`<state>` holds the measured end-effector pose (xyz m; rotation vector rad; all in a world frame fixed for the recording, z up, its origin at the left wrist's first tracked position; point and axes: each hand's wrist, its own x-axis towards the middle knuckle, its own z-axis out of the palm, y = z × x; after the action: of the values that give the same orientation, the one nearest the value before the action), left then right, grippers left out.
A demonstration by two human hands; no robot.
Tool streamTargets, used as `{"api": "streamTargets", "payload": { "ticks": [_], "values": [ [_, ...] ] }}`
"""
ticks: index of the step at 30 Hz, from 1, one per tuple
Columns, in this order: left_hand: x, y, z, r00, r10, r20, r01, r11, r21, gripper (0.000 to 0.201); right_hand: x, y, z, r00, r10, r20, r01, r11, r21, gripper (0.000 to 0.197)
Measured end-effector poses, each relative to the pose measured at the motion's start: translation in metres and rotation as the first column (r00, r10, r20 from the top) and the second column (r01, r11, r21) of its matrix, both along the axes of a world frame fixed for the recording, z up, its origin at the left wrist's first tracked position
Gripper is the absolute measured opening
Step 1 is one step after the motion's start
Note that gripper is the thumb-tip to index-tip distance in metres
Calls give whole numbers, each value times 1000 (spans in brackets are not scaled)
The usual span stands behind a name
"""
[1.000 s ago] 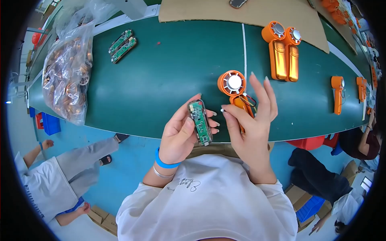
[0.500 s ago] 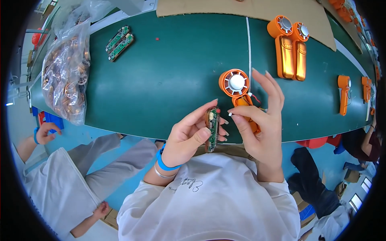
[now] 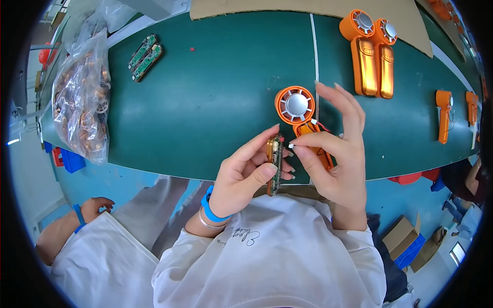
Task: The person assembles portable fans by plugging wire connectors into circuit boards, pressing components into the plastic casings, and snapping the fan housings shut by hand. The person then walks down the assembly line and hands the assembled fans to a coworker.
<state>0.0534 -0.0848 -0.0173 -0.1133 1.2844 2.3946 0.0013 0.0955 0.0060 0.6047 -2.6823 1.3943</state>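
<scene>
Holding one circuit board (image 3: pixel 277 156) and one white connector (image 3: pixel 291 146)

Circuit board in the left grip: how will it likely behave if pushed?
The circuit board is likely stiff: it looks straight in the left grip. Probably light, being slim and held one-handed. Its bare face may be fragile, with components exposed.

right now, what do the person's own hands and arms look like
The left hand and right hand are gloveless. On the left are a blue wristband and thin silver bangle; the right shows neither. The sleeves are short and white.
</scene>
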Motion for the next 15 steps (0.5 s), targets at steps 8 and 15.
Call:
{"api": "streamTargets", "payload": {
  "ticks": [8,15],
  "values": [
    [2,5,0,1000,8,-31,-11,997,-81,53,-4,-2,2,999,41,0,-41,999,-17,8],
    [5,4,0,992,103,-70,-106,993,-49,53,-2,6,5,998,20,-64,-25,997,-73,18]
  ]
}}
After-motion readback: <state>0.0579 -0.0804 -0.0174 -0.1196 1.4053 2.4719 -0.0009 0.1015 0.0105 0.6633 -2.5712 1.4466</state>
